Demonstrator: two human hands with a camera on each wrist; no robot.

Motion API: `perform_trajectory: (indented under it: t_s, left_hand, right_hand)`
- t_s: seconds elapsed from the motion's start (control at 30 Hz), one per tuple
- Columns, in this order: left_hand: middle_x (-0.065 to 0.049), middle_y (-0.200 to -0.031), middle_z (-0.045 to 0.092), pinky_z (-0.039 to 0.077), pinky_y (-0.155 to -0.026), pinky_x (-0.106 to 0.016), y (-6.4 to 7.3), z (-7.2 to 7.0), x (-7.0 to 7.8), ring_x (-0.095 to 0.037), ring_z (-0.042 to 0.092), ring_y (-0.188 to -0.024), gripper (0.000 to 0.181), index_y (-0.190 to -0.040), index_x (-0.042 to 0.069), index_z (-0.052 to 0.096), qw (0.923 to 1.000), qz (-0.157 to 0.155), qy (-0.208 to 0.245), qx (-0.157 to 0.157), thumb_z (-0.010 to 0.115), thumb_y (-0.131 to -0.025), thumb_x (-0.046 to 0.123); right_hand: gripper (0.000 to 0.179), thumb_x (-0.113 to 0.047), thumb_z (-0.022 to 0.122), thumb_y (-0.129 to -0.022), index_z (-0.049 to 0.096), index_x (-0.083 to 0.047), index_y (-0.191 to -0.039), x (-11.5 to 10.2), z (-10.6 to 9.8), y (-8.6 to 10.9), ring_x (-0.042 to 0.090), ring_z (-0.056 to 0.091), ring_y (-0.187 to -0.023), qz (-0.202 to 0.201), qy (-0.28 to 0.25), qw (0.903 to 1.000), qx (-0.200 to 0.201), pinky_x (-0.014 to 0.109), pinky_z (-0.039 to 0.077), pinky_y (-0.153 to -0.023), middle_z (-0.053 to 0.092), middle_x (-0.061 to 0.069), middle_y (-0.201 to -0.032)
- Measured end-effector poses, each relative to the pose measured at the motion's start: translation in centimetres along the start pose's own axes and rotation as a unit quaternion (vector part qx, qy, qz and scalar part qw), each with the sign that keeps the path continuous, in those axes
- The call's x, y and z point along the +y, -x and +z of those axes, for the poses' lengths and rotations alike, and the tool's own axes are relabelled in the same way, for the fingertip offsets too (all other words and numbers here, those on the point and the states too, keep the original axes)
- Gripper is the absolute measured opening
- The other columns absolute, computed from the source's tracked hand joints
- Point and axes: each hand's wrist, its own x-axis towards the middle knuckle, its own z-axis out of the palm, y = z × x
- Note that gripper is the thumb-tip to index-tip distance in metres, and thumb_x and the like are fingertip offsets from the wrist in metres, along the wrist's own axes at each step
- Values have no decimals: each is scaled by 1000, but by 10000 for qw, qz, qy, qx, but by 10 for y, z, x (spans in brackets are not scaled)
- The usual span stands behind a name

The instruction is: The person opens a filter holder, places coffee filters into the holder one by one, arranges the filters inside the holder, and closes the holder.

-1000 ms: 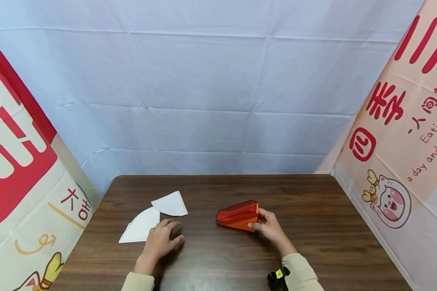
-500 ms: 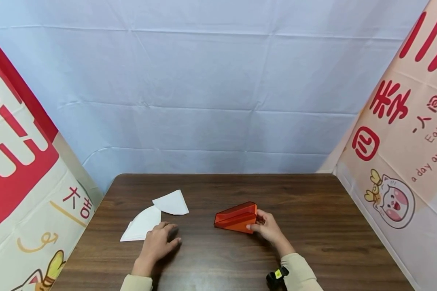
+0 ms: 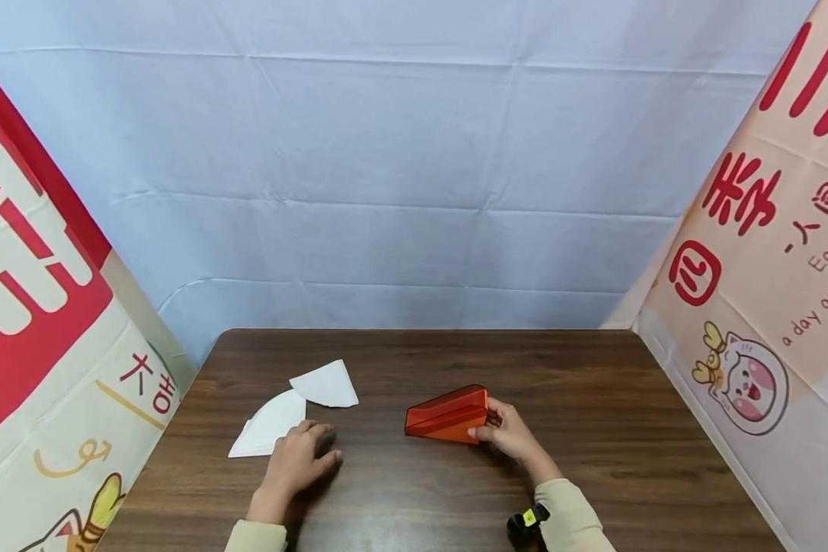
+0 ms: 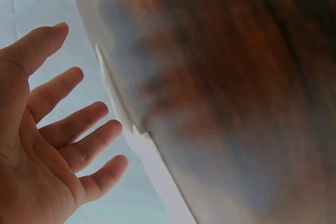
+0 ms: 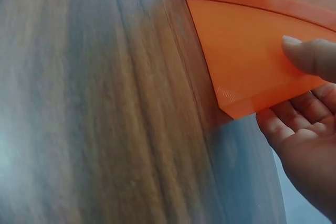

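A see-through orange coffee filter holder (image 3: 441, 420), wedge-shaped, stands on the wooden table. My right hand (image 3: 514, 438) grips its right end; in the right wrist view the thumb (image 5: 312, 56) lies on its side wall, with the fingers below and behind. White fan-shaped coffee filter papers lie at the left: one stack (image 3: 271, 425) near my left hand and another (image 3: 327, 385) just behind it. My left hand (image 3: 293, 462) is by the nearer stack, fingers loosely spread and holding nothing. Whether its fingertips touch the paper cannot be told.
The brown table (image 3: 414, 498) reaches back to a pale cloth backdrop (image 3: 386, 192). Printed cloths hang at the left (image 3: 34, 368) and right (image 3: 745, 307). A black device with a yellow mark (image 3: 527, 521) is at the right wrist.
The holder and right hand have stayed almost still, with the holder tilting very slightly. My left hand has drifted a little toward the left. The papers look unmoved apart from a small camera shift.
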Motion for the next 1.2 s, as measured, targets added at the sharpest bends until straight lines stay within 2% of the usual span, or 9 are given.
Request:
perform_trajectory:
  t_s: [0.27,0.43,0.57,0.77,0.83,1.0,1.2]
  left_hand:
    - [-16,-103,62,46,-64,-53,-7,-21,2,-37,60,-87,44,-105,7,68,9981,236,171,536,78,-71,32]
    - [-15,-104,62,46,-65,-54,-8,-29,0,-37,60,-84,46,-107,7,68,9985,162,163,501,78,-72,34]
    - [-16,-105,62,46,-66,-54,-10,-27,-1,-37,60,-86,46,-108,7,68,9987,136,213,452,77,-72,34]
    - [-13,-105,62,46,-70,-53,-13,-23,10,-35,61,-89,43,-108,7,67,9983,127,415,379,77,-74,32]
    - [-12,-105,63,46,-72,-52,-14,-21,16,-34,61,-90,43,-108,7,68,9978,154,534,363,77,-74,32]
    - [-10,-105,63,47,-74,-50,-20,-17,31,-30,60,-95,42,-108,7,68,9954,319,806,410,76,-75,31]
    - [-10,-106,62,47,-74,-49,-27,-13,47,-28,60,-97,41,-110,9,67,9932,455,978,448,76,-76,31]
  right_hand:
    - [52,1,73,-77,47,8,-122,-11,-14,-5,27,59,-96,-226,-154,9991,-322,31,49,-80,56,22,-111]
    - [52,3,71,-78,46,9,-124,-22,-17,-2,36,57,-101,-158,-165,9984,-509,30,50,-78,55,24,-113]
    - [50,6,70,-78,47,10,-122,-31,-15,1,38,56,-101,-108,-163,9989,-424,32,49,-80,56,24,-111]
    - [40,5,70,-78,53,7,-114,-60,-4,9,36,57,-97,-123,829,9964,77,44,47,-81,61,16,-104]
    - [38,6,70,-78,54,7,-112,-66,-1,10,35,57,-97,-73,1004,9946,232,48,46,-82,61,14,-101]
    - [37,6,71,-77,55,8,-110,-68,-1,11,34,58,-94,86,1065,9932,452,47,47,-81,62,15,-100]
    - [35,4,71,-78,57,8,-110,-63,-4,11,34,58,-94,2,1059,9938,350,43,47,-81,62,16,-101]
